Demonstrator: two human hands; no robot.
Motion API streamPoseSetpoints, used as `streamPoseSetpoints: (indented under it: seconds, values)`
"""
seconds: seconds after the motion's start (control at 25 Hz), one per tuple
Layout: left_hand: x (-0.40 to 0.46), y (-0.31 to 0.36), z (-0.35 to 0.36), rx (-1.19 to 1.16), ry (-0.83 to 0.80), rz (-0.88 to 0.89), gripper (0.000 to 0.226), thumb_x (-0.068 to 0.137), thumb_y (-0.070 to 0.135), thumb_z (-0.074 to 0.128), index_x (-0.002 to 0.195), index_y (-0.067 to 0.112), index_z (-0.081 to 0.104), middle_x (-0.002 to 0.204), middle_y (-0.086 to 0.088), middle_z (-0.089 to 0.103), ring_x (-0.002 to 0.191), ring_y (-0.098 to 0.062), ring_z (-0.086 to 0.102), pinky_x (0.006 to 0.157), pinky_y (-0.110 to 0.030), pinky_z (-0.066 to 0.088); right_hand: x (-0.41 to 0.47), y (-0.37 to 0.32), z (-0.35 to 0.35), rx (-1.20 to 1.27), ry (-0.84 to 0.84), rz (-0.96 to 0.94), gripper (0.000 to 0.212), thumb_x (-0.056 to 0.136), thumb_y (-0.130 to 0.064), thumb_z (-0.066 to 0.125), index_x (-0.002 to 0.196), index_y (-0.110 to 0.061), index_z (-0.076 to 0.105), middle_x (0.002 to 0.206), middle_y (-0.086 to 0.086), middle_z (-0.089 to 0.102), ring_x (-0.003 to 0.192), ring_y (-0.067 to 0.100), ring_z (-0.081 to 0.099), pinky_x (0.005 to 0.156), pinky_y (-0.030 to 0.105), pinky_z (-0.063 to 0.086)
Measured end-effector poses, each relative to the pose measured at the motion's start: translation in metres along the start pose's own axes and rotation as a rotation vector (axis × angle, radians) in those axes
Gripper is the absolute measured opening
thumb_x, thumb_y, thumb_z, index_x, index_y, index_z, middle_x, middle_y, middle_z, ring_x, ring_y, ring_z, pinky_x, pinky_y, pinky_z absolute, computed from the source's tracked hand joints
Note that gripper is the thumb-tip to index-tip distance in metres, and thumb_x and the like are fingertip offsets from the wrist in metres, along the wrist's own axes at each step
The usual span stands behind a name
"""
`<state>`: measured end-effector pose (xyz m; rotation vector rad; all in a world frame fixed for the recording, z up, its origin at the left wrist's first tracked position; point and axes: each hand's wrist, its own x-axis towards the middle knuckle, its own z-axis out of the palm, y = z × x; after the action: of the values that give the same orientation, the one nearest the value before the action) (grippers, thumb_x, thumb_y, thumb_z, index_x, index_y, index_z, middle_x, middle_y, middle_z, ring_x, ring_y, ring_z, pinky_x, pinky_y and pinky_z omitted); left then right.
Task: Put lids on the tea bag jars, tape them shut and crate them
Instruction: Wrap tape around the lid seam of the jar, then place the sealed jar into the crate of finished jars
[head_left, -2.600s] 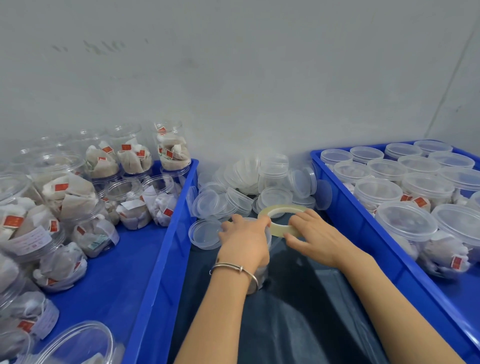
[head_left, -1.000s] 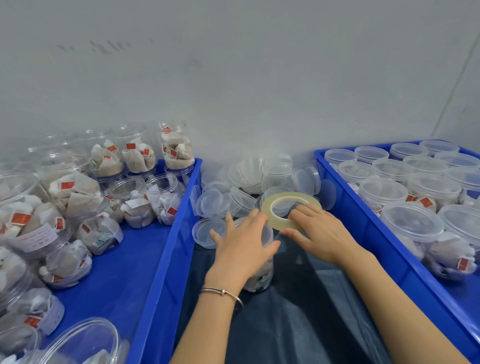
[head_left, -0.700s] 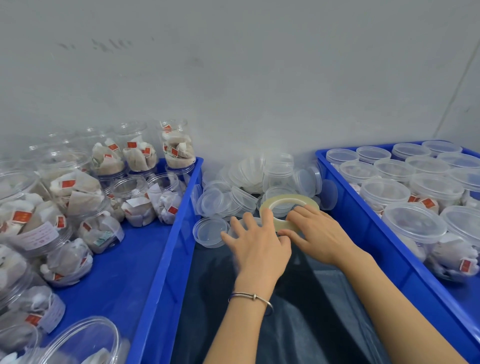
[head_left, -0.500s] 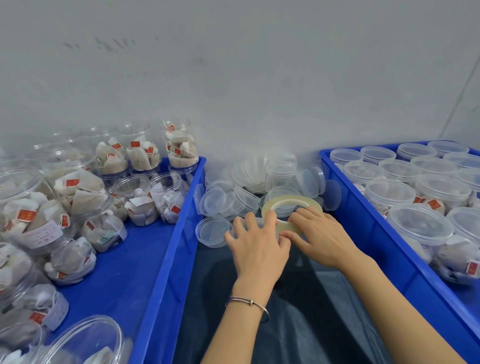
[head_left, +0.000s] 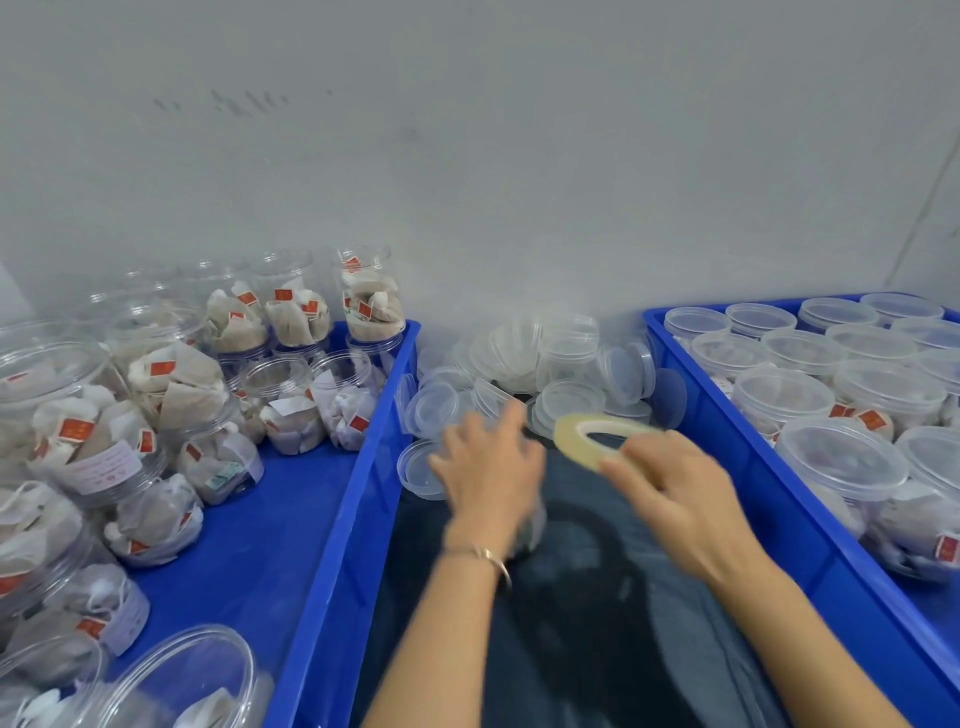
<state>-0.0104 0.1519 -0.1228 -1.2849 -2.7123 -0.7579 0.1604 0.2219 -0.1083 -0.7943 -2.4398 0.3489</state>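
A clear tea bag jar (head_left: 531, 525) stands on the dark surface between two blue crates, mostly hidden under my left hand (head_left: 488, 470), which lies over its top with fingers spread. My right hand (head_left: 675, 493) pinches a roll of clear yellowish tape (head_left: 597, 434) just right of the jar, lifted slightly. Both hands are motion-blurred. A heap of clear lids (head_left: 550, 364) lies against the wall behind the hands.
The left blue crate (head_left: 332, 545) holds several open jars of tea bags (head_left: 171, 384). The right blue crate (head_left: 779, 499) holds several lidded jars (head_left: 841, 457). A single lid (head_left: 415, 470) lies left of my left hand. A grey wall rises behind.
My right hand has pulled the tape roll to the right, away from the jar. My left hand has shifted on the jar's top, its fingers spreading toward the lids.
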Motion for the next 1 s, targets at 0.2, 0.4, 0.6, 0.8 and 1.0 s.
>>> streamPoseSetpoints:
  seconds: [0.2, 0.4, 0.6, 0.8, 1.0]
  values:
    - [0.011, 0.003, -0.009, -0.025, -0.095, -0.051, 0.019, 0.084, 0.044, 0.054, 0.097, 0.031, 0.051, 0.110, 0.002, 0.054, 0.109, -0.026, 0.046, 0.082, -0.040, 0.039, -0.006, 0.015, -0.003, -0.175, -0.005, 0.053, 0.037, 0.093, -0.058, 0.030, 0.081, -0.025, 0.043, 0.087, -0.014, 0.046, 0.094, 0.015, 0.046, 0.074, 0.037, 0.038]
    - [-0.008, 0.014, -0.004, 0.042, -0.084, -0.046, 0.033, 0.087, 0.042, 0.055, 0.118, 0.030, 0.053, 0.125, 0.006, 0.048, 0.120, -0.028, 0.037, 0.088, -0.047, 0.046, 0.021, 0.027, 0.047, -0.205, -0.252, 0.279, 0.044, 0.097, -0.057, 0.032, 0.113, -0.020, 0.050, 0.124, -0.004, 0.048, 0.120, 0.017, 0.039, 0.093, 0.047, 0.039]
    - [-0.016, 0.039, -0.013, -0.258, 0.314, 0.126, 0.030, 0.086, 0.031, 0.066, 0.114, 0.020, 0.064, 0.125, -0.004, 0.053, 0.117, -0.029, 0.044, 0.090, -0.041, 0.044, 0.030, 0.024, 0.041, 0.151, -0.419, -0.043, 0.114, 0.068, -0.064, 0.071, 0.152, -0.032, 0.001, 0.156, -0.012, 0.003, 0.146, 0.012, -0.003, 0.113, 0.064, 0.014]
    - [-0.006, 0.114, -0.021, -0.570, 0.642, 0.523, 0.029, 0.083, 0.026, 0.070, 0.106, 0.007, 0.069, 0.116, -0.015, 0.059, 0.112, -0.034, 0.054, 0.102, -0.039, 0.037, 0.047, 0.014, -0.029, 0.163, 0.351, -0.101, 0.072, 0.080, -0.032, 0.071, 0.143, -0.013, 0.040, 0.146, 0.005, 0.039, 0.135, 0.018, 0.034, 0.107, 0.041, 0.034]
    - [-0.019, 0.174, -0.016, -0.872, 0.177, 0.745, 0.034, 0.086, 0.019, 0.070, 0.118, 0.008, 0.066, 0.129, -0.010, 0.057, 0.125, -0.023, 0.049, 0.110, -0.035, 0.033, -0.002, 0.036, -0.080, -0.177, 0.513, 0.242, 0.067, 0.079, -0.029, 0.059, 0.139, -0.008, 0.041, 0.136, 0.011, 0.047, 0.126, 0.027, 0.040, 0.104, 0.039, 0.035]
